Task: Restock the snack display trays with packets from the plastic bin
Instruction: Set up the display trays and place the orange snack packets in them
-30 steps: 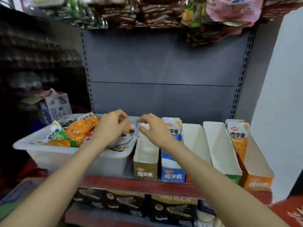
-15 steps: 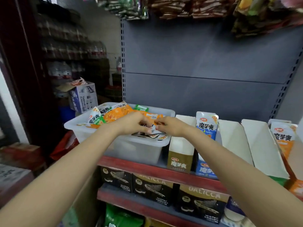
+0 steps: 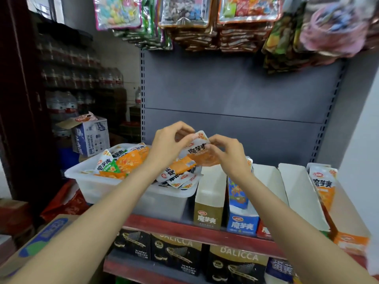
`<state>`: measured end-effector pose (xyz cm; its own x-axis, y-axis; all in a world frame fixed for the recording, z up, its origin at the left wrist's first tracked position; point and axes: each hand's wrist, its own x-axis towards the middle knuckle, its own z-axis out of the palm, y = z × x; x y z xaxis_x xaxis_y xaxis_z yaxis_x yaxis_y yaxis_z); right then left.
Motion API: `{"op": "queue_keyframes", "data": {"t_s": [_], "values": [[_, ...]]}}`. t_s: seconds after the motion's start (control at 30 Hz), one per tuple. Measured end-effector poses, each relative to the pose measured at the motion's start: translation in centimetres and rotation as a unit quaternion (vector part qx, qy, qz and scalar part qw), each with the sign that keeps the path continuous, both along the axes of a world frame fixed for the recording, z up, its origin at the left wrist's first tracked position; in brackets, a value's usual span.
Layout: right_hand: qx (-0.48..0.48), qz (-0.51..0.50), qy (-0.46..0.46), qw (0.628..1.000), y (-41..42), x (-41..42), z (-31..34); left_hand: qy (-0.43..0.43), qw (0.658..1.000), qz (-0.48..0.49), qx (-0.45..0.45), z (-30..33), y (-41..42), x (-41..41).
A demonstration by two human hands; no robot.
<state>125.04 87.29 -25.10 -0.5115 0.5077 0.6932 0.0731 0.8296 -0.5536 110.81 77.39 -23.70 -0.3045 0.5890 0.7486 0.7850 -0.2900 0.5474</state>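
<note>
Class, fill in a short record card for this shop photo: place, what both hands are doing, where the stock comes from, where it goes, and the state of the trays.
Place: shop shelf
Left hand: pinches the packet's left side
Right hand: pinches the packet's right side
Held item: orange and white snack packet, above the bin's right end
Source: plastic bin, heaped with packets
Destination: cardboard trays, right of the bin
Tray state: two white trays show no packets

- Red-edged shelf [image 3: 205, 228] carries everything.
- Left: translucent plastic bin [image 3: 114, 187], heaped with snack packets.
- Just beside it, rightward in a row: olive display tray [image 3: 208, 218], blue display tray [image 3: 242, 222], two white-walled trays [image 3: 299, 193], orange display tray [image 3: 348, 238] at far right.
</note>
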Motion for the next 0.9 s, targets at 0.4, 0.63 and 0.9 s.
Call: {"op": "queue_keyframes", "data": {"t_s": [0.4,0.63,0.9], "values": [[-0.116,-0.056,0.085,0.988,4.4,15.6,0.8,-0.047,0.989,-0.137,-0.041,0.9,9.5,13.8],[-0.101,-0.183,0.110,0.972,7.6,23.4,0.9,0.041,0.975,-0.139,-0.169,-1.9,16.2,20.2],[-0.145,-0.237,0.094,0.956,11.4,25.5,-0.2,0.136,0.948,-0.087,-0.273,-4.0,21.0,22.9]]}}
